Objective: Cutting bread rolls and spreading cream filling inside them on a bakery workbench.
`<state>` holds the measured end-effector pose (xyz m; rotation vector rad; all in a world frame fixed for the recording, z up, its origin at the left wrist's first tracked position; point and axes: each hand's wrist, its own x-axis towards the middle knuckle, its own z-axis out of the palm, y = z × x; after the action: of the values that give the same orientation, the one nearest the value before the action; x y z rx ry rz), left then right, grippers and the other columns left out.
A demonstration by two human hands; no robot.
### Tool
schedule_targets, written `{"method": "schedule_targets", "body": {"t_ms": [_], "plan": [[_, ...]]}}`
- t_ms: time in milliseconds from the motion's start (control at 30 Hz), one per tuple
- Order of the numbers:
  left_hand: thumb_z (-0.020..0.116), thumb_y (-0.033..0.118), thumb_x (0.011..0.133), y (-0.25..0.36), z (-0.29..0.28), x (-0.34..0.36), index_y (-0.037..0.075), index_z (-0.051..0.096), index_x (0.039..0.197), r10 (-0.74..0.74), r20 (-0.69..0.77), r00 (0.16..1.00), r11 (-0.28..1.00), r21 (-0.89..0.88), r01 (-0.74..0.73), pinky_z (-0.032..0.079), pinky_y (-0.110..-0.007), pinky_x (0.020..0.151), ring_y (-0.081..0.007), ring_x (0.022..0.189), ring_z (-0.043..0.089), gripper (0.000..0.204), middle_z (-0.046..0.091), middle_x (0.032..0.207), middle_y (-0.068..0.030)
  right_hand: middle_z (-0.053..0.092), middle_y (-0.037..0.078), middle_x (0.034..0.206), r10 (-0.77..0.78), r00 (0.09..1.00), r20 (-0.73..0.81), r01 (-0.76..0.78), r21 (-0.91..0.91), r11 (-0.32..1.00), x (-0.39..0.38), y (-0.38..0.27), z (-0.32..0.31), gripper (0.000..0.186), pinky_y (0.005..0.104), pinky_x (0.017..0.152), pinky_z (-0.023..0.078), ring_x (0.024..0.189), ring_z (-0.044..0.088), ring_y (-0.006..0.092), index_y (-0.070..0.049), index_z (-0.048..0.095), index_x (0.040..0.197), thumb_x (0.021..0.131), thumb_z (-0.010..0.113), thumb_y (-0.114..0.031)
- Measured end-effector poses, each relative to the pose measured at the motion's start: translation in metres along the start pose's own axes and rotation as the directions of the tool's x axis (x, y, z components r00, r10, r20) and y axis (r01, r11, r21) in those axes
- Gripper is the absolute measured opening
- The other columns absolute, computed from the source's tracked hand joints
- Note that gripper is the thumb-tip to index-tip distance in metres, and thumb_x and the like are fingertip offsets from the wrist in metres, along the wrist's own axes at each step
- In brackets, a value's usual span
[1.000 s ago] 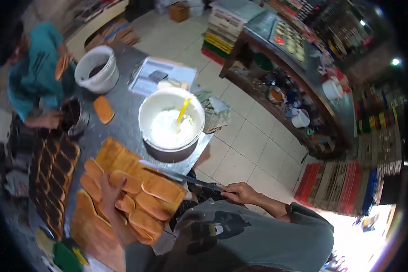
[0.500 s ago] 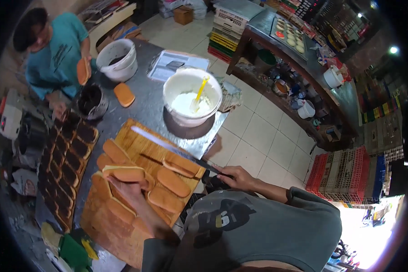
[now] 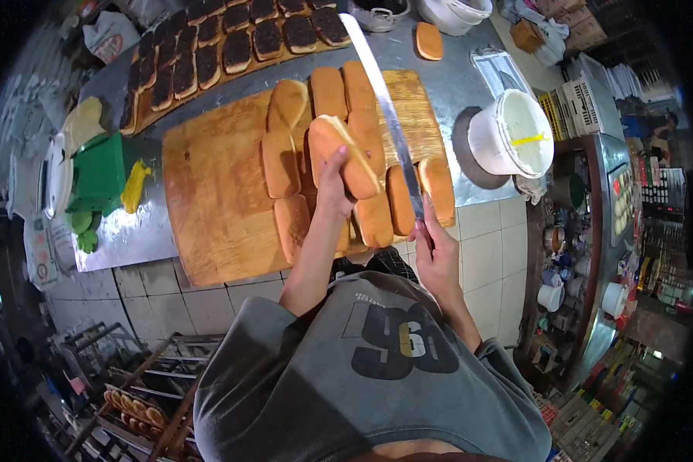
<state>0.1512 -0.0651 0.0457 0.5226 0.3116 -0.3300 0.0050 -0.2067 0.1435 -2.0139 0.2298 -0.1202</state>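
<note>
My left hand (image 3: 334,186) is closed around an elongated golden bread roll (image 3: 339,154), lifted above other rolls; a pale strip shows along its edge. In my right hand (image 3: 437,252) is a long bread knife (image 3: 395,123), its blade pointing away from me over the rolls. The blade lies just right of the held roll, apart from it. Beneath both hands, a wooden cutting board (image 3: 215,185) carries several more rolls, among them a roll (image 3: 282,163) on the left and a roll (image 3: 436,185) by my right hand.
At the far left lies a tray of dark-topped bread (image 3: 235,48). A white bucket (image 3: 485,138) with white cream and a yellow spatula (image 3: 527,140) stands right. One roll (image 3: 429,41) sits beyond the board. A green container (image 3: 98,173) and yellow cloth (image 3: 135,186) are left; a rack (image 3: 142,385) stands lower left.
My view has turned, and the other person is no longer in it. The knife is now closer to the roll in my left hand. Both hands keep their hold.
</note>
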Motion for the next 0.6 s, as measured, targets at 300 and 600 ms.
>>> {"method": "schedule_targets", "body": {"t_ms": [300, 600], "plan": [[0.075, -0.003, 0.078, 0.021, -0.001, -0.025, 0.010, 0.039, 0.133, 0.083, 0.049, 0.995, 0.992, 0.090, -0.087, 0.057, -0.038, 0.086, -0.0232, 0.106, 0.063, 0.068, 0.059, 0.119, -0.0093, 0.060, 0.021, 0.085, -0.087, 0.993, 0.080, 0.099, -0.153, 0.983, 0.013, -0.021, 0.043, 0.056, 0.0338, 0.063, 0.049, 0.065, 0.058, 0.0262, -0.011, 0.044, 0.144, 0.092, 0.056, 0.001], [0.070, -0.002, 0.081, 0.028, 0.011, 0.007, 0.013, 0.037, 0.134, 0.133, 0.007, 0.991, 0.973, 0.190, -0.132, 0.056, -0.038, 0.087, -0.0210, 0.105, 0.060, 0.063, 0.056, 0.120, -0.0085, 0.057, 0.019, 0.081, -0.125, 0.992, 0.012, 0.124, -0.264, 0.957, -0.055, 0.015, 0.039, 0.060, 0.0321, 0.065, 0.049, 0.066, 0.059, 0.0288, -0.009, 0.041, 0.146, 0.090, 0.055, 0.006]]}}
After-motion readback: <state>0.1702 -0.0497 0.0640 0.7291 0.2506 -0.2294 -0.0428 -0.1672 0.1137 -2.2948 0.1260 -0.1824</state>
